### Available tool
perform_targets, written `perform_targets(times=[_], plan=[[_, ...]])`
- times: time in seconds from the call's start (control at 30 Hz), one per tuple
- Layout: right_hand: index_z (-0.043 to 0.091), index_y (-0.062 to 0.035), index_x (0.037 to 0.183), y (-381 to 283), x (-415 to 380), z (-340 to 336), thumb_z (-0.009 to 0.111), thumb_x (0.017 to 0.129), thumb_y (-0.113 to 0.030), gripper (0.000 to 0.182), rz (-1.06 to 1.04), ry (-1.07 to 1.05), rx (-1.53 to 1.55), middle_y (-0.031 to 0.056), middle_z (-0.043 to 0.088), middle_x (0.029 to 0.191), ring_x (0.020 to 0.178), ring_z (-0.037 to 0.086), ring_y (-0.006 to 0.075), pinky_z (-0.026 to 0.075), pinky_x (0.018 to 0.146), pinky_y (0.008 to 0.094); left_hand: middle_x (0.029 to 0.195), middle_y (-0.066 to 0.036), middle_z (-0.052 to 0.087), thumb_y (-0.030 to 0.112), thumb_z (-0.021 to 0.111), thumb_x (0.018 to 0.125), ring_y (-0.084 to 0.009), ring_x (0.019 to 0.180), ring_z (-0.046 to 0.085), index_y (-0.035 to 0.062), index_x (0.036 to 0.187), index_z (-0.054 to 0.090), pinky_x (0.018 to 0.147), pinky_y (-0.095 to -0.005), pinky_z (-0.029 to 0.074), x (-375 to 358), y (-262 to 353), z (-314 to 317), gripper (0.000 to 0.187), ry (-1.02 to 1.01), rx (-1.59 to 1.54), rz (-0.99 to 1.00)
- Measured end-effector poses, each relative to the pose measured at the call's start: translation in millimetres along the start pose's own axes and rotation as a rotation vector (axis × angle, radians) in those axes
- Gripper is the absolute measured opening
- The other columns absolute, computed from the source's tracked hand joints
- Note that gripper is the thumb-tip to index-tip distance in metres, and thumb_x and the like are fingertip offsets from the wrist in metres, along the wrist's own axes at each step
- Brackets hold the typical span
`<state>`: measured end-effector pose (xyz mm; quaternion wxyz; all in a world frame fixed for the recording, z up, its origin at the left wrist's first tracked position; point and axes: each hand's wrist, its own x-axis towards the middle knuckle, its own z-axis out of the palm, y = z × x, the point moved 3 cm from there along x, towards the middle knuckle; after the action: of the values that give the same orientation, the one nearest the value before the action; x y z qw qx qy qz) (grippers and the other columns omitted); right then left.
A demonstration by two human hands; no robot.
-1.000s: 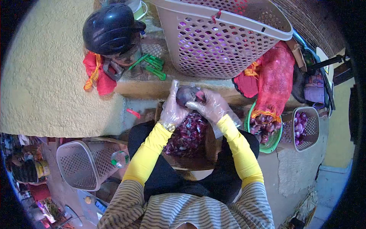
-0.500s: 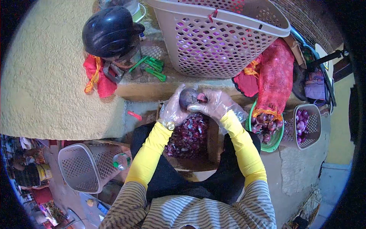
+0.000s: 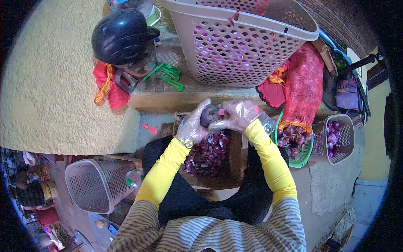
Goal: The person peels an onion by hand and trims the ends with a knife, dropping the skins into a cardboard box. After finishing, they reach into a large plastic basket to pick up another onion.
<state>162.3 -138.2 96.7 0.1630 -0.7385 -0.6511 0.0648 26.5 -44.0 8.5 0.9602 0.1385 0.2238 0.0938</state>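
Over a wooden box (image 3: 236, 161) between the knees, my left hand (image 3: 192, 126), in a clear plastic glove, is closed around a large dark purple onion (image 3: 208, 116). My right hand (image 3: 239, 115), gloved the same way, presses against the onion's right side. Its fingers are closed on a small pink tool (image 3: 221, 112), mostly hidden by the hand; I cannot see a blade. Purple onion skins and scraps (image 3: 208, 157) fill the box below. To the right, a green basket (image 3: 310, 153) holds unpeeled onions (image 3: 294, 138) at the mouth of a red mesh sack (image 3: 304, 84).
A tall perforated basket (image 3: 247, 54) stands on the ledge ahead, beside green-handled tools (image 3: 170, 75) and a dark helmet (image 3: 121, 38). Peeled onions (image 3: 333, 138) lie in a crate at right. At left are another basket (image 3: 86, 185), a plastic bottle (image 3: 134, 178) and a pink object (image 3: 149, 128).
Both hands and the onion have shifted slightly down and right. My right hand has turned a little against the onion, and more pink shows at its back.
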Motion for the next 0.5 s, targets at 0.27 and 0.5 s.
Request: perform_targets(times=[0.27,0.5], plan=[[0.071,-0.0153,0.088,6.1,-3.4,7.5,0.068,0.071,-0.08,0.067,0.033,-0.162,-0.036,0.0124,0.072,0.084,0.081,0.071,0.0327,0.055,0.072,0.0475,0.115,-0.018,0.066,0.034,0.065,0.1,-0.0321,0.105,0.066,-0.0004,0.118,0.06,0.098,-0.0524,0.056,-2.8,-6.2,6.2,0.039,0.059,-0.066,-0.127],[0.072,-0.0157,0.09,6.5,-9.9,15.1,0.067,0.075,-0.077,0.064,0.137,-0.083,-0.02,0.0136,0.072,0.086,0.083,0.072,0.0338,0.055,0.073,0.0479,0.112,-0.013,0.068,0.034,0.065,0.099,-0.0269,0.1,0.066,0.0045,0.116,0.061,0.096,-0.0455,0.056,-7.2,-9.9,16.2,0.035,0.019,0.113,0.125]])
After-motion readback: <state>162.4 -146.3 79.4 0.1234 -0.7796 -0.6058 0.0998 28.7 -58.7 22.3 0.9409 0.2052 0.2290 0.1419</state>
